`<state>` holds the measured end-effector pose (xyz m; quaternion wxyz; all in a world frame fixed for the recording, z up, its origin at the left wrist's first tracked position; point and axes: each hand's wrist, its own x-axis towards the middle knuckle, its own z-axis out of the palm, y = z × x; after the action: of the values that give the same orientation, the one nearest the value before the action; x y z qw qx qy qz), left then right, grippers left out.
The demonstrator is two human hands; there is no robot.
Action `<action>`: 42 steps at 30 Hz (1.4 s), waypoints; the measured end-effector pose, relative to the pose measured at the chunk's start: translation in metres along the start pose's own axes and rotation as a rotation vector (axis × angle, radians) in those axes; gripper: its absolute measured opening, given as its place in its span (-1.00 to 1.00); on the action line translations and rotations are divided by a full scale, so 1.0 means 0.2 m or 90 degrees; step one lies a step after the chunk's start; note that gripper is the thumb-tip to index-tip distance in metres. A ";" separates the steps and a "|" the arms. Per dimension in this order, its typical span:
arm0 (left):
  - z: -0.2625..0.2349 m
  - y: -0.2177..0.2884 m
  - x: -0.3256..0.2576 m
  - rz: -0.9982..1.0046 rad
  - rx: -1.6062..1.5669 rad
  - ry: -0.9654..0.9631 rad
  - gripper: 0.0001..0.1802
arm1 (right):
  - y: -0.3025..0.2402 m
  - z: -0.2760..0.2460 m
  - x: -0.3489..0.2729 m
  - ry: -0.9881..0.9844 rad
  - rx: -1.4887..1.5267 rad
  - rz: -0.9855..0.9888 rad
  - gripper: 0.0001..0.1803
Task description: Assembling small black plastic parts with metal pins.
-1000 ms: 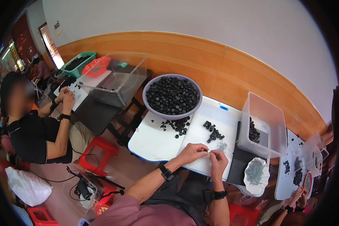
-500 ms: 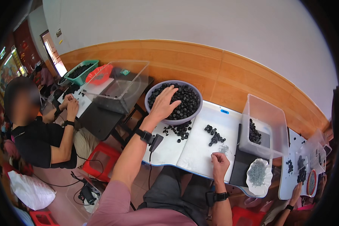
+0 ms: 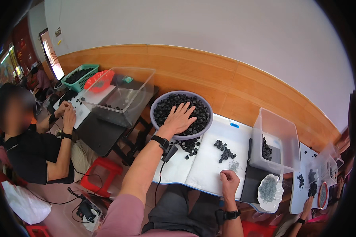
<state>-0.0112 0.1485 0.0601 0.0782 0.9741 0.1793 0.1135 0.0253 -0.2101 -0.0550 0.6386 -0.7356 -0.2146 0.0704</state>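
**Hands at the basin of black caps**

Left hand (image 3: 180, 118): fingers spread wide, palm down, laid flat on the heap of small black caps (image 3: 168, 108) inside the round grey basin (image 3: 157, 106); nothing gripped. Black strap on the wrist.

Right hand (image 3: 229, 182): loosely curled, resting on the white counter (image 3: 209, 170), fingertips beside a small grey cluster of tiny parts (image 3: 233, 165); whether anything is pinched, impossible to tell.

Basin: at the far left of the counter, against the wooden wall panel. Loose black caps spilled on the counter just below its rim (image 3: 190, 145); a second scatter (image 3: 223, 150) toward the middle.

Right of the counter: clear plastic bin (image 3: 275, 136) with some black caps inside; white scalloped dish (image 3: 269, 189) of grey parts in front of it.

Left side: another person in a black shirt (image 3: 25, 154), seated at a dark table with a large clear tub (image 3: 124, 94), green basket (image 3: 81, 76) and red basket (image 3: 99, 81). Red stool (image 3: 101, 173) on the floor.
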 end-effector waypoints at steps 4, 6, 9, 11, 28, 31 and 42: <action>0.02 0.00 0.01 -0.001 -0.006 0.009 -0.28 | 0.02 0.00 0.01 0.006 -0.011 0.010 -0.94; 0.02 0.00 0.01 -0.001 -0.003 0.006 -0.27 | 0.01 0.01 0.02 0.007 -0.004 0.011 -0.94; 0.02 -0.01 0.01 -0.001 -0.009 0.007 -0.27 | -0.03 0.01 0.01 0.010 0.003 0.016 -0.94; 0.02 -0.01 0.02 0.004 -0.015 0.003 -0.25 | -0.03 0.01 0.02 0.016 0.003 0.017 -0.94; -0.03 -0.42 0.24 -0.067 -0.042 -0.026 -0.07 | -0.06 0.02 0.03 0.065 -0.017 -0.029 -0.94; -0.06 -0.40 0.21 -0.056 0.018 0.109 -0.18 | -0.02 0.04 0.04 0.069 0.015 -0.048 -0.93; 0.27 0.60 -0.24 0.206 -0.283 0.076 -0.76 | 0.02 0.02 0.03 0.160 0.167 -0.015 -0.91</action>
<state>-0.0011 0.0145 0.0214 0.2602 0.9405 -0.0037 0.2186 0.0311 -0.2047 -0.0584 0.7515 -0.6467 -0.1307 -0.0020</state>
